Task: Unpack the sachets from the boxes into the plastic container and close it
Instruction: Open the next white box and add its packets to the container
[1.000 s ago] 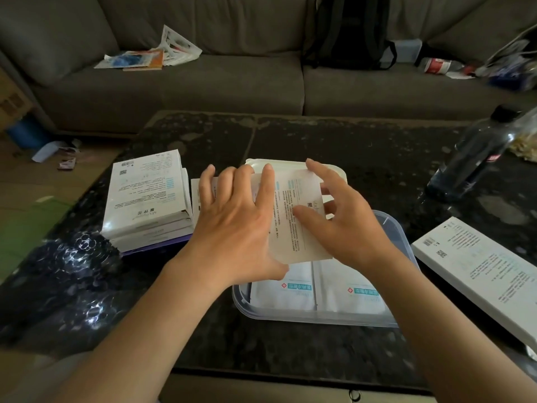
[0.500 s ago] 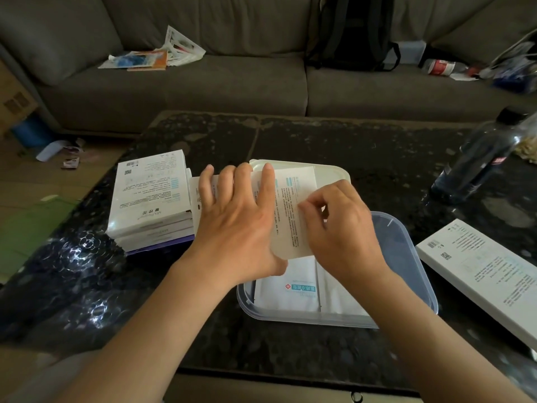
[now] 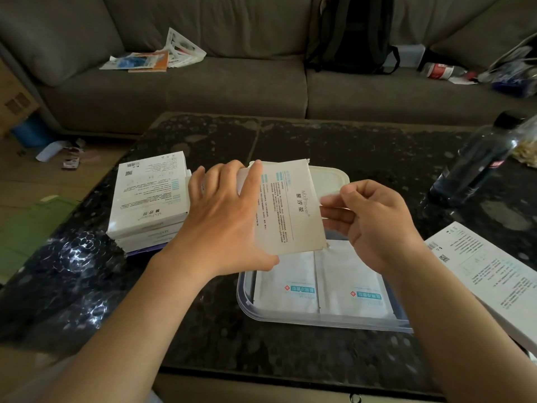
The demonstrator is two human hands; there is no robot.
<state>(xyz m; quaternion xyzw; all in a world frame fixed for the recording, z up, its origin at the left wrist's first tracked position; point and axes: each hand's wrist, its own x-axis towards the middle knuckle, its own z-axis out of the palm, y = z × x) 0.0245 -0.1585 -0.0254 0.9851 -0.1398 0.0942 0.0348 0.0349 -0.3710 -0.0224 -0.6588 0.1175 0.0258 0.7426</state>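
Observation:
My left hand (image 3: 223,216) grips a white printed box (image 3: 290,207) from its left side and holds it tilted above the clear plastic container (image 3: 247,303). At the box's right end, my right hand (image 3: 374,225) has curled fingers that pinch a pale flap. Two white sachets (image 3: 287,283) lie side by side flat in the container. The container's white lid (image 3: 331,178) lies just behind it, partly hidden by the box. A stack of white boxes (image 3: 148,199) stands to the left.
Another white box (image 3: 479,271) lies at the right of the dark stone table (image 3: 363,146). A dark plastic bottle (image 3: 476,167) lies at the far right. Behind the table is a grey sofa (image 3: 232,82) with papers and a black backpack (image 3: 351,33).
The box now shows more of its printed face. My right hand slid off that face to the box's right end, where its fingers curled on the flap.

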